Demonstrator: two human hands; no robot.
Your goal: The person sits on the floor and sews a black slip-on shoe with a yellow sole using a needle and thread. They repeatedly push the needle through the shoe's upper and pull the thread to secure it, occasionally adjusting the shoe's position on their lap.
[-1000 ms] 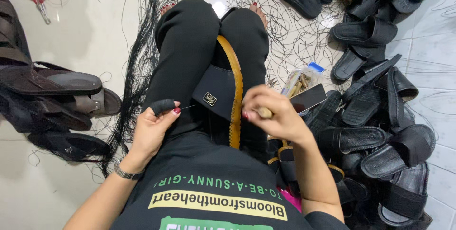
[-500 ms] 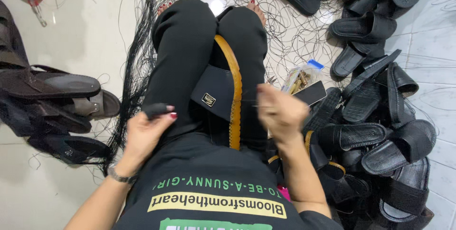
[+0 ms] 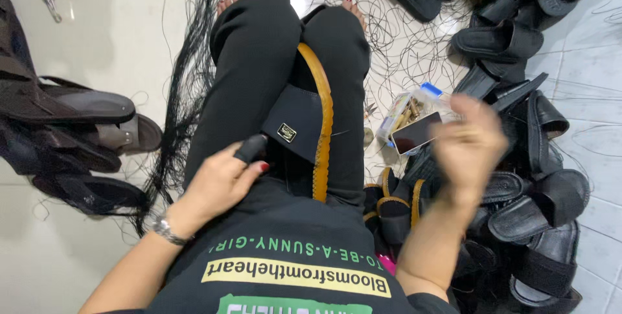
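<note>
- Left hand [image 3: 217,184]: fingers curled on the lap, black sleeve over one fingertip, pressing the near edge of the sandal strap [image 3: 291,129].
- Right hand [image 3: 468,140]: motion-blurred, fingers loosely spread; any hold cannot be told. It has swung out from the strap, over the heaped sandals [image 3: 531,184].
- Strap: smooth black, metal badge, tan stitched sole edge [image 3: 322,126], wedged between the knees.
- Beyond: a phone [image 3: 416,132] and tangled black thread [image 3: 184,100] on glossy tile; bare floor lies far left.

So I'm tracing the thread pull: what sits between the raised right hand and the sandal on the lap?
In the head view, only the black trouser leg fills the stretch between the right hand and the sandal.
</note>
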